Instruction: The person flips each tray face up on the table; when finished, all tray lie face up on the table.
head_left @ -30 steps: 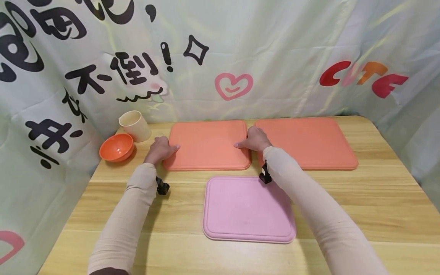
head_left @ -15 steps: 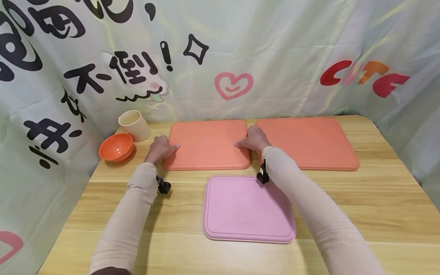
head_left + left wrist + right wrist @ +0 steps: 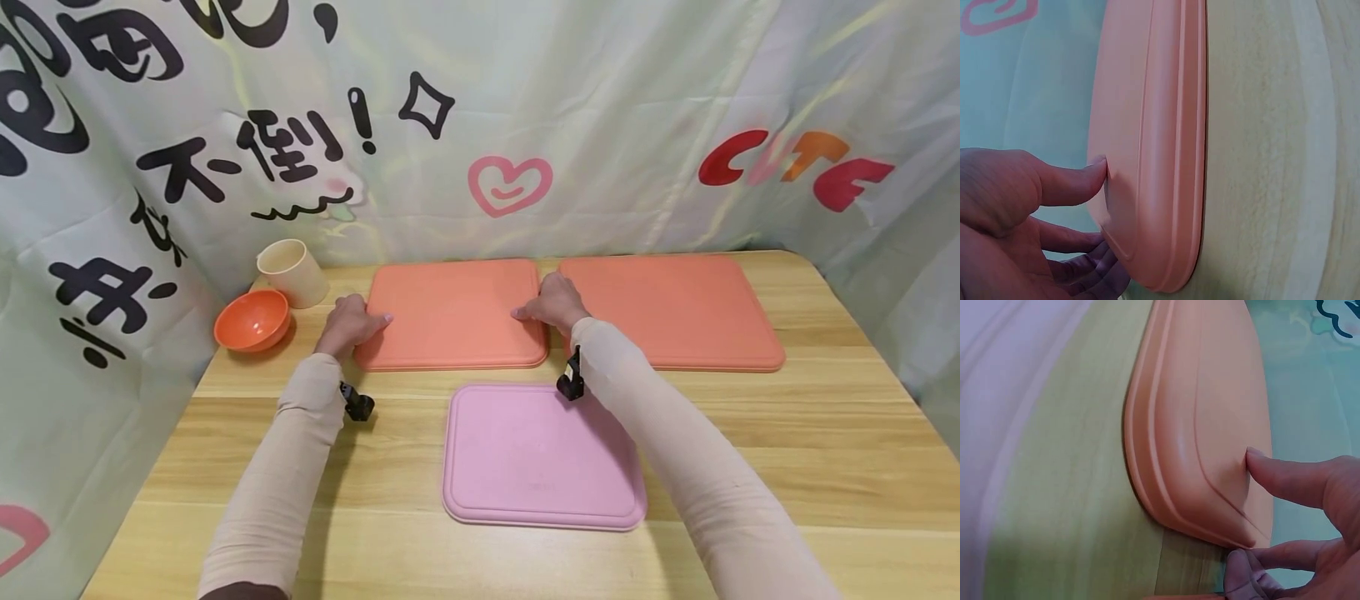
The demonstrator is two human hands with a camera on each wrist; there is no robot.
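Observation:
A flat orange rectangular board (image 3: 454, 317) with rounded, stepped edges lies at the back of the table. At its left end my left hand (image 3: 350, 325) grips the edge; in the left wrist view the thumb (image 3: 1075, 184) lies on top and the other fingers (image 3: 1088, 265) curl at the side. My right hand (image 3: 557, 302) pinches the opposite end. Its thumb (image 3: 1288, 478) presses the top face near the corner, while the other fingers (image 3: 1244, 575) sit bent at the edge. The fingertips beneath the edge are partly hidden.
A second orange board (image 3: 675, 312) lies close on the right, partly behind my right hand. A pink board (image 3: 542, 467) sits nearer the front, under my right forearm. An orange bowl (image 3: 252, 322) and a cream mug (image 3: 295, 273) stand at the back left. A printed curtain (image 3: 600, 125) hangs behind.

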